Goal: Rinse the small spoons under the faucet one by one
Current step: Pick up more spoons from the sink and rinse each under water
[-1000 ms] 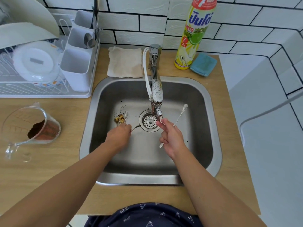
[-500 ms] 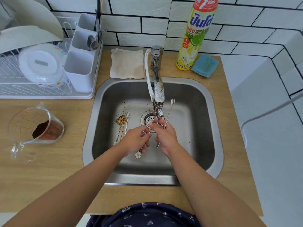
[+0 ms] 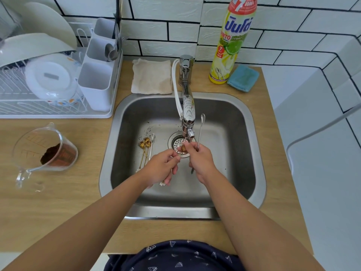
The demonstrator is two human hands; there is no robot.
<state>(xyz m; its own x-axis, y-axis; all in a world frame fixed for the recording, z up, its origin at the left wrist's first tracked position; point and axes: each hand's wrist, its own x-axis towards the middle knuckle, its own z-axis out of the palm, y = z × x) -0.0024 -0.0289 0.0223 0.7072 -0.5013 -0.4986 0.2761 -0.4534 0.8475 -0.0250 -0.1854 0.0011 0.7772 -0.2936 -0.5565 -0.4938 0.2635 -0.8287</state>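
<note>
While my left hand [image 3: 160,169] pinches a flower-ended spoon [image 3: 162,182] with its bowl under the faucet [image 3: 188,114], my right hand [image 3: 201,159] grips a silver spoon [image 3: 200,130] upright — the unrinsed gold spoons [image 3: 145,151] lie lengthwise in the sink [image 3: 254,153], just left, nearer my left hand.

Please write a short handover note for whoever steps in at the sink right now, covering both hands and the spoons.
Left hand: shut on a flower-ended spoon, its bowl at the faucet outlet.
Right hand: shut on a long silver spoon, fingertips at the other spoon's bowl.
Waiting: gold spoons with dirty bowls and one pale spoon lie on the sink floor, left of the drain.
Done: cannot tell; whether water is running is unclear.
Left: rinse each spoon in turn.
</note>
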